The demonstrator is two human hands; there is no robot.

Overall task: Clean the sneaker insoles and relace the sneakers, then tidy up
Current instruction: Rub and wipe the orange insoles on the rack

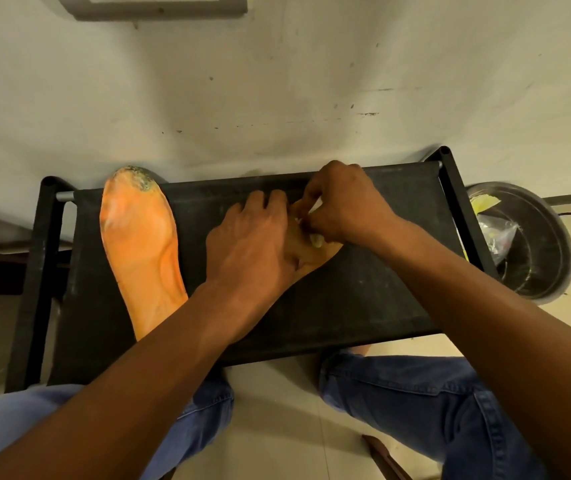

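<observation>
Head view, looking down over both forearms and blue-jeaned knees [433, 393]. Left hand [249, 244] flat, fingers straight, pressing down on a second insole [318, 254], mostly hidden beneath both hands. Right hand [343, 202] curled tight over a small pale wad [316, 239], perhaps a wipe or cloth, pinched against that insole's surface; exactly what kind of wad, impossible to tell. First orange insole [140, 251] lying apart to the left on the same surface, its toe end grey-green with grime and overhanging the back edge toward the wall. No sneakers or laces anywhere in view.

Likely trouble from here: a slackening of the left hand's pressure under hard rubbing, and the insole skidding or buckling on the sagging fabric. Also possible: the idle insole nudged by the left forearm crossing its heel, then tipped off the back. Grime smeared rather than lifted, should the wad be saturated.

Surface: a black fabric shelf [363, 299] stretched on a black frame, dusty, set against a scuffed pale wall [277, 81]. Beside it on the right, a dark round bin [547, 258] holding scraps, on a pale tiled floor.
</observation>
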